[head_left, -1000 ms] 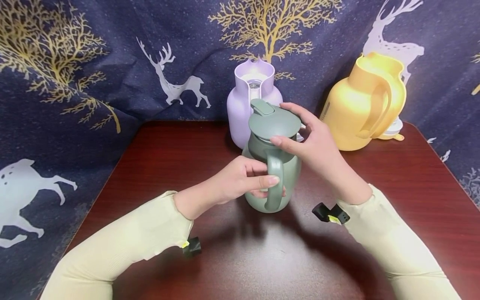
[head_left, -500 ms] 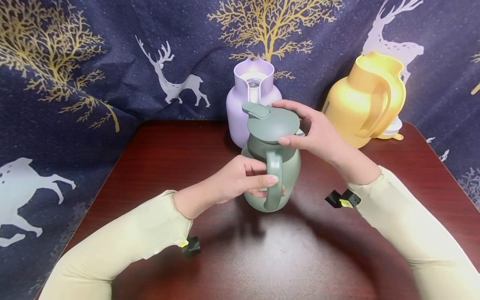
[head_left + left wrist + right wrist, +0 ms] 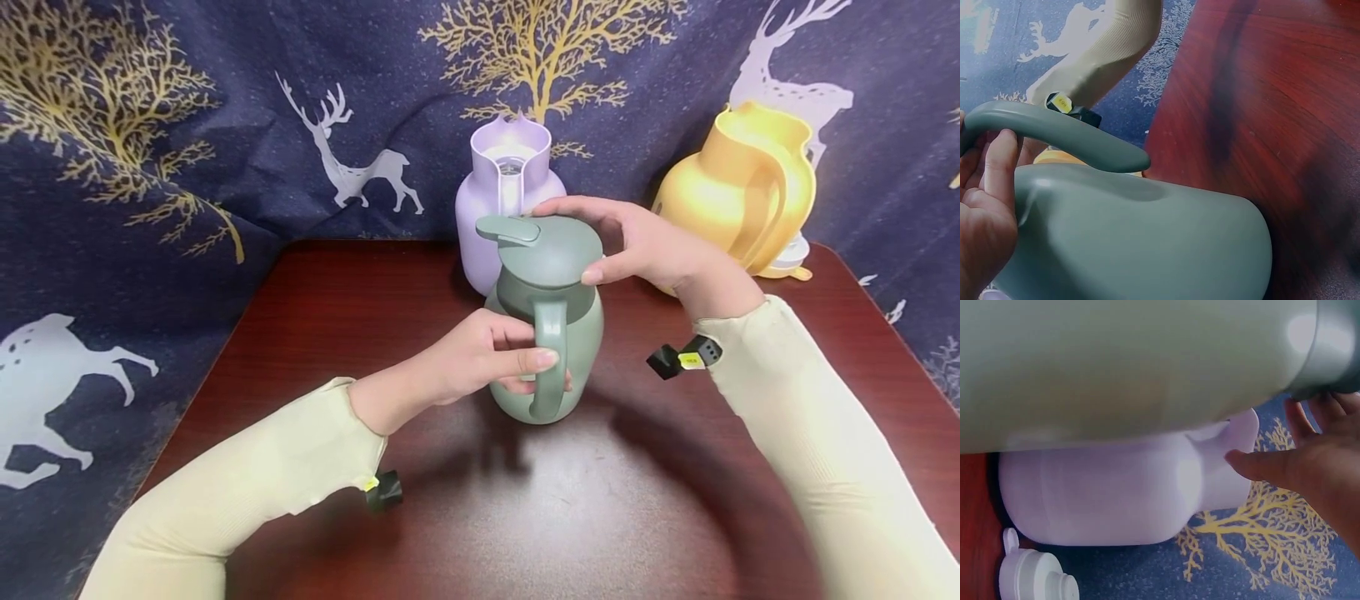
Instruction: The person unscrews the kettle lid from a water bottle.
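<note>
A green thermos jug (image 3: 587, 342) stands upright on the table, its handle (image 3: 551, 346) facing me. My left hand (image 3: 468, 354) grips that handle, fingers passing through the loop and thumb across the front. On top sits the jug's round green lid (image 3: 555, 254), its lever tab pointing left. My right hand (image 3: 637, 237) holds the lid by its right and back rim, thumb at the near right edge. The left wrist view shows the handle (image 3: 1054, 128) above the jug's side. In the right wrist view, fingertips of my right hand (image 3: 1329, 459) meet the dark lid end.
A purple jug (image 3: 474, 225) without a lid stands right behind the green one. At back right is a yellow jug (image 3: 693, 192), also lidless, with a white and yellow lid (image 3: 789, 257) beside it. A white lid (image 3: 1032, 575) lies near the purple jug. Patterned cloth (image 3: 390, 75) hangs behind.
The lid has turned counterclockwise, its tab swinging from the back toward the left. My right hand has shifted with it, and its forearm has moved up and right. The left hand stays put.
</note>
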`<control>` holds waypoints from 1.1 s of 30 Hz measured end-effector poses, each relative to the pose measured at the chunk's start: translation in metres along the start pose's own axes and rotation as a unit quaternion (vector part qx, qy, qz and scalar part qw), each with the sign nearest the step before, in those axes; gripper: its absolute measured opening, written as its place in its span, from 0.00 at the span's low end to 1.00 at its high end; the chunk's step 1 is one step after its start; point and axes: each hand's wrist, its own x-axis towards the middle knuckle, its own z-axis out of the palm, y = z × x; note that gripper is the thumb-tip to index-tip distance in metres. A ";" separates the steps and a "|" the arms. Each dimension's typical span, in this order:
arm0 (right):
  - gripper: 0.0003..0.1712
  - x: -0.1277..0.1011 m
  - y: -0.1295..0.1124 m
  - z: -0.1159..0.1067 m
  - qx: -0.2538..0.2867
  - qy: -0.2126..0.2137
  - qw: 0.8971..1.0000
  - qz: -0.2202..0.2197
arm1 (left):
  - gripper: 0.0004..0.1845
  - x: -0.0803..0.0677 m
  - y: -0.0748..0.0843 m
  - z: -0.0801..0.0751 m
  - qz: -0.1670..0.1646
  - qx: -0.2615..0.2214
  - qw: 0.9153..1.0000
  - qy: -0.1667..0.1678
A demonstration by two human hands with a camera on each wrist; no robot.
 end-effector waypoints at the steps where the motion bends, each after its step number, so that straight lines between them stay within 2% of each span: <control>1: 0.43 0.000 0.001 0.001 0.007 -0.004 1.000 -0.004 | 0.16 0.000 0.000 0.000 -0.001 -0.003 1.000 0.002; 4: 0.53 -0.005 0.006 0.011 -0.008 0.035 0.999 -0.032 | 0.16 -0.001 -0.002 0.001 -0.004 -0.007 1.000 0.005; 7: 0.60 -0.015 0.006 0.032 -0.059 0.141 0.987 -0.041 | 0.16 0.000 -0.003 0.003 -0.004 -0.010 1.000 0.006; 10: 0.57 -0.025 -0.002 0.056 -0.122 0.249 0.961 -0.010 | 0.16 0.000 -0.003 0.004 0.000 -0.007 1.000 0.005; 12: 0.54 -0.028 -0.008 0.069 -0.166 0.298 0.940 0.016 | 0.15 -0.001 -0.002 0.004 0.005 0.001 1.000 0.003; 16: 0.48 -0.026 -0.014 0.084 -0.232 0.354 0.905 0.044 | 0.14 -0.001 -0.002 0.003 0.017 0.011 1.000 0.003; 19: 0.45 -0.023 -0.013 0.087 -0.237 0.374 0.895 0.041 | 0.14 -0.001 -0.002 0.003 0.019 0.009 1.000 0.002; 20: 0.44 -0.022 -0.012 0.086 -0.236 0.378 0.894 0.038 | 0.14 0.000 -0.001 0.003 0.017 0.009 1.000 0.002; 22: 0.42 -0.021 -0.010 0.083 -0.219 0.377 0.900 0.030 | 0.14 0.000 -0.001 0.003 0.015 0.010 1.000 0.002; 27: 0.40 -0.018 -0.005 0.068 -0.163 0.333 0.929 -0.006 | 0.15 0.002 -0.001 0.002 0.013 0.008 1.000 0.003; 33: 0.40 -0.013 0.004 0.044 -0.117 0.264 0.956 -0.054 | 0.15 0.005 0.000 0.001 0.011 0.010 1.000 -0.009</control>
